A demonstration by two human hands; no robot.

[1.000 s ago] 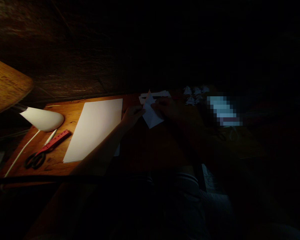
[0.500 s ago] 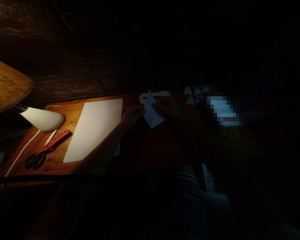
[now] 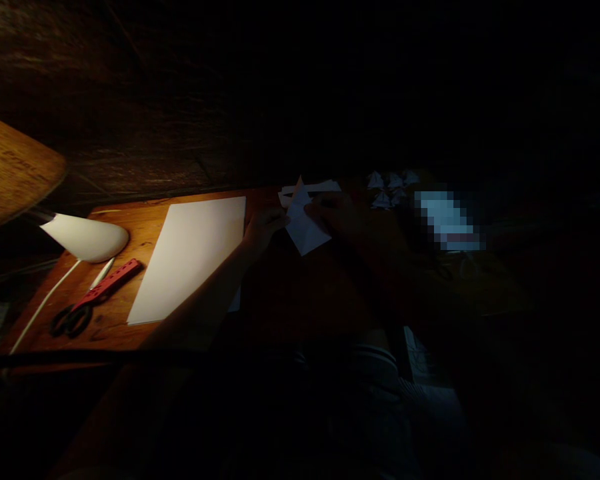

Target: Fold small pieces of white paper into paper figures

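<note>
A folded sheet of paper (image 3: 305, 230), kite-shaped with one sharp tip pointing away from me, is held over the wooden table. My left hand (image 3: 266, 225) pinches its left edge. My right hand (image 3: 334, 210) grips its right side, with the fingers dim in shadow. Just behind the folded paper lie white paper pieces (image 3: 325, 188) with a dark slim object across them. Farther right, several small folded paper shapes (image 3: 381, 199) sit in a group. Under my left forearm lies a stack of white paper sheets (image 3: 195, 250).
A lamp (image 3: 87, 239) with a white base stands at the left, its cord hanging toward me. Red-sheathed scissors (image 3: 105, 287) with black handles lie in front of it beside a white pen-like object (image 3: 101, 273). A pixelated bright screen (image 3: 447, 220) glows at the right. The wooden table (image 3: 105, 327) is dark on that side.
Both hands keep their hold on the folded paper. Its lower right corner has shifted very slightly to the right; everything else looks the same.
</note>
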